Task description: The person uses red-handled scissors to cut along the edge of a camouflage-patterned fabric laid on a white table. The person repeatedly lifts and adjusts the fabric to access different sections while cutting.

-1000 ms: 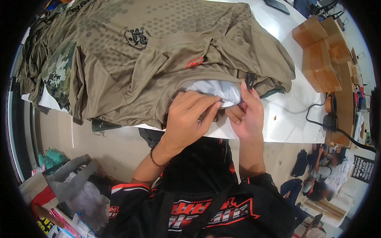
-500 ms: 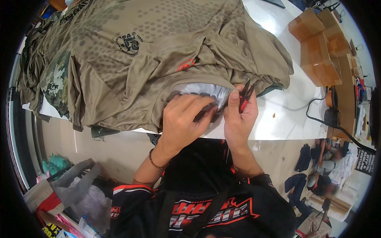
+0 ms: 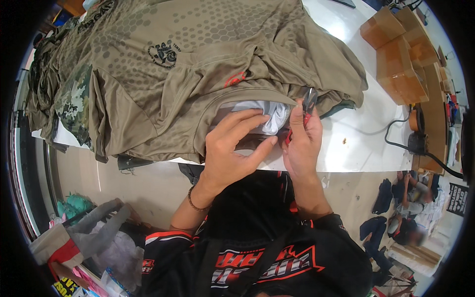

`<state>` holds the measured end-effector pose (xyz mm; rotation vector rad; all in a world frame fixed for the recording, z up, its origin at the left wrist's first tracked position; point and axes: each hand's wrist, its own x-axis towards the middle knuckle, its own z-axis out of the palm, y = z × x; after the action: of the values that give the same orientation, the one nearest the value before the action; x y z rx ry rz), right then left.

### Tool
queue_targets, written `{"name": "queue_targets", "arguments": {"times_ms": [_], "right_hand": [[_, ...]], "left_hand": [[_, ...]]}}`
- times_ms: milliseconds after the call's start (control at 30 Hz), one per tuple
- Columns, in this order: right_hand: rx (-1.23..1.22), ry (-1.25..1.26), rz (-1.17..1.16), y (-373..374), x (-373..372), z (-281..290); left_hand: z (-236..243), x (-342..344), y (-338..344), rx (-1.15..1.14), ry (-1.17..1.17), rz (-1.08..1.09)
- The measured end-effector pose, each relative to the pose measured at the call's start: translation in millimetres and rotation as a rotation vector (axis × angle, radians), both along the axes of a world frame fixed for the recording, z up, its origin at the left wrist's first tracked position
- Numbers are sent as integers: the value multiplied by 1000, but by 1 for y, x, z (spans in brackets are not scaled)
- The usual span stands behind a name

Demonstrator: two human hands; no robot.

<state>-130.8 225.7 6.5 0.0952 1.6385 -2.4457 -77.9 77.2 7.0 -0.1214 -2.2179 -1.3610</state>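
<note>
A khaki shirt (image 3: 190, 104) with a hexagon pattern lies across the table, its rounded opening turned toward me. Inside that opening shows bunched white cloth (image 3: 273, 119). My left hand (image 3: 228, 151) is at the opening, thumb and fingers apart, fingertips near the white cloth; nothing shows in its grip. My right hand (image 3: 303, 148) is closed around small red-handled scissors (image 3: 309, 101), blades pointing away from me. Its thumb lies by the right end of the shirt's opening; whether it also pinches the fabric I cannot tell.
The white table (image 3: 366, 146) carries more camouflage garments (image 3: 71, 106) at the left. Cardboard boxes (image 3: 401, 69) stand at the right, beside a black cable (image 3: 396, 141). Bags and cloth (image 3: 106, 242) are piled at lower left. Other people (image 3: 408, 213) sit farther off at right.
My left thumb and fingers have spread apart from a near pinch. More white cloth shows in the opening. The scissors have turned in my right hand.
</note>
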Motion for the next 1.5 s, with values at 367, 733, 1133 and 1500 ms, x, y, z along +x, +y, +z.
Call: {"name": "queue_targets", "arguments": {"times_ms": [367,733,1133,1500], "right_hand": [[57,104,32,2,8,-6],[567,477,-71,5,9,-10],[101,-393,726,54,32,35],[-32,-516,711,45,31,27]], "left_hand": [[-6,3,0,89,-20,0],[-9,9,0,324,-97,-49],[-16,32,18,456,-150,-55],[-14,32,11,421,-150,-96]]}}
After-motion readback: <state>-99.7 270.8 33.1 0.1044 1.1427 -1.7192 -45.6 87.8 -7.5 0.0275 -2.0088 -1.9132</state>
